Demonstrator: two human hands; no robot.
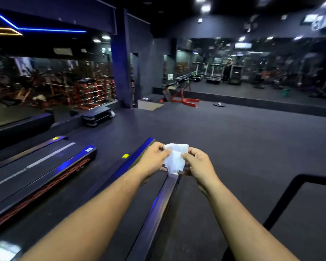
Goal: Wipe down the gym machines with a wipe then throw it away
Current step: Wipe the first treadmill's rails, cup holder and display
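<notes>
Both hands meet at the middle of the view and pinch one white wipe between them: the left hand grips its upper left corner, the right hand its right edge, fingers curled on the sheet. It is thin, crumpled and slightly translucent, spread flat at the top and gathered to a ragged point below. Its long axis runs from 12 to 6 o'clock, the narrow end hanging toward 6. The wipe hangs in the air above the rear end of a treadmill, whose dark side rail runs from 6 toward 11 o'clock. A second treadmill lies at 9 o'clock. Dark rubber floor spreads toward 1 o'clock, where a red bench frame stands before a mirrored wall. Stacked step platforms sit at 10 o'clock.
</notes>
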